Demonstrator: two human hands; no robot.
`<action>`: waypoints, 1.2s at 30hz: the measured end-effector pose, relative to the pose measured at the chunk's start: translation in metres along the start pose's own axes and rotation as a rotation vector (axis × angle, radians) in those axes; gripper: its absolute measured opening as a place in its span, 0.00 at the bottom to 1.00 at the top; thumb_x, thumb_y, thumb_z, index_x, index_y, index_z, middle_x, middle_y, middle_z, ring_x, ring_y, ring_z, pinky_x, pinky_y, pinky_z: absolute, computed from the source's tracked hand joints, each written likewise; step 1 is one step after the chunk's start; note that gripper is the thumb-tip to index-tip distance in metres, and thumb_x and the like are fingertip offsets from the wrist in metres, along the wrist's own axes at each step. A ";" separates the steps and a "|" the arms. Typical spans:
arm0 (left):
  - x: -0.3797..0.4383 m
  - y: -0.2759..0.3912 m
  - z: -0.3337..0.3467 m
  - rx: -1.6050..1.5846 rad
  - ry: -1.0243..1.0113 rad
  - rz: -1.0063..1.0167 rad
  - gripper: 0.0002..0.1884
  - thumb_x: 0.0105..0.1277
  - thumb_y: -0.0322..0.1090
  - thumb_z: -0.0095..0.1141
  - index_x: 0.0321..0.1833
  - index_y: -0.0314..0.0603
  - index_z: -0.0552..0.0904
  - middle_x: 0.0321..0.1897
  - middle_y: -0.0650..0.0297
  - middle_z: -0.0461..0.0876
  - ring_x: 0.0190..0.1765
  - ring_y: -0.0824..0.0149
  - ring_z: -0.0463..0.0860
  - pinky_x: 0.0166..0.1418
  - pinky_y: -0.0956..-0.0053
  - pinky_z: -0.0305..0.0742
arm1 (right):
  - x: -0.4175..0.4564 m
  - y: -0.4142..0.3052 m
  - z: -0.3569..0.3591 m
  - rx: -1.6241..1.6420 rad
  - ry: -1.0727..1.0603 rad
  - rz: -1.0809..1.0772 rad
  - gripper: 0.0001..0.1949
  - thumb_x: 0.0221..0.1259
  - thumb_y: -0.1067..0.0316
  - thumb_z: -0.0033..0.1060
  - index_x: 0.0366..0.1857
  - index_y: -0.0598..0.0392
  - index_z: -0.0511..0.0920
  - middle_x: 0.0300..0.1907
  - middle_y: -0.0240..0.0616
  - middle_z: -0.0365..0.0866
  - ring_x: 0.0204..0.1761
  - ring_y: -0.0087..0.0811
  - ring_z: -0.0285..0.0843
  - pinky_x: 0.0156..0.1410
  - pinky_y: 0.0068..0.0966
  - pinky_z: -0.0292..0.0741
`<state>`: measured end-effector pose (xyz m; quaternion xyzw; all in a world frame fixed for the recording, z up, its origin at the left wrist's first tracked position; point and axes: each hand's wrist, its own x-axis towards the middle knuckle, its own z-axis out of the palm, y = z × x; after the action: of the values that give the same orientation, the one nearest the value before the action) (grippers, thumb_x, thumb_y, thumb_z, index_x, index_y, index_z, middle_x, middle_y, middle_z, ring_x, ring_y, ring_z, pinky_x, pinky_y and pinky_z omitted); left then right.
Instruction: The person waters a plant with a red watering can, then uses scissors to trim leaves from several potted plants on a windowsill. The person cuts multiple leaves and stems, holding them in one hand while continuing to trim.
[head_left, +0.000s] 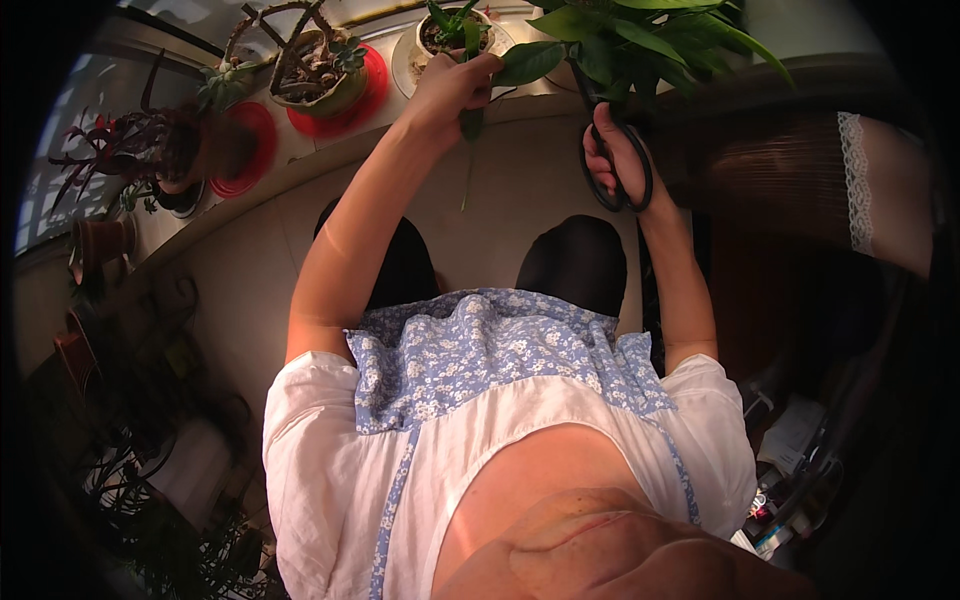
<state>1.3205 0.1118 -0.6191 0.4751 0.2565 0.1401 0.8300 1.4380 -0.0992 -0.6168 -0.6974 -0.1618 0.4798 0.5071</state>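
My left hand (452, 88) is closed on a cut green leaf (471, 124). Its thin stalk hangs below the fist, and its tip pokes out above the fingers. Black-handled scissors (646, 174) are in my right hand (628, 154), with the blades pointing up into a leafy green houseplant (600, 34). The foliage partly hides the blades, so how far apart they are is unclear. One broad leaf (531, 64) of that plant reaches left to my left fingertips; whether they touch it, I cannot tell. Just behind my left hand stands a small potted succulent (452, 26) on a saucer.
Along the window ledge (300, 154) stand a thick-stemmed succulent in a pot (319, 82) on a red saucer and a dark red-leaved plant (112, 142). A brown cover with lace trim (855, 184) lies at right. More plants (180, 540) fill the lower left.
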 end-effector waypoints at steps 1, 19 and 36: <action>0.000 0.001 -0.002 0.002 -0.001 0.000 0.10 0.62 0.29 0.56 0.24 0.46 0.72 0.18 0.74 0.64 0.19 0.81 0.59 0.23 0.81 0.50 | 0.000 0.001 0.000 -0.019 -0.012 -0.005 0.33 0.60 0.26 0.44 0.22 0.51 0.68 0.12 0.21 0.60 0.10 0.13 0.56 0.15 0.15 0.54; 0.004 -0.006 0.003 -0.218 0.007 0.183 0.04 0.55 0.22 0.54 0.33 0.36 0.79 0.22 0.68 0.73 0.18 0.76 0.65 0.22 0.82 0.57 | -0.058 0.014 -0.022 -0.403 -0.187 -0.058 0.37 0.53 0.19 0.39 0.17 0.50 0.64 0.15 0.21 0.58 0.16 0.14 0.59 0.21 0.15 0.58; 0.007 -0.018 0.004 0.154 0.034 -0.035 0.18 0.55 0.37 0.70 0.43 0.34 0.81 0.29 0.65 0.77 0.30 0.71 0.77 0.31 0.76 0.74 | -0.053 0.032 -0.031 -0.265 -0.075 -0.020 0.36 0.58 0.22 0.36 0.21 0.52 0.68 0.14 0.21 0.57 0.16 0.14 0.57 0.24 0.16 0.60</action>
<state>1.3286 0.1028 -0.6351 0.5307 0.2889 0.1137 0.7887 1.4297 -0.1675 -0.6168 -0.7382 -0.2496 0.4749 0.4090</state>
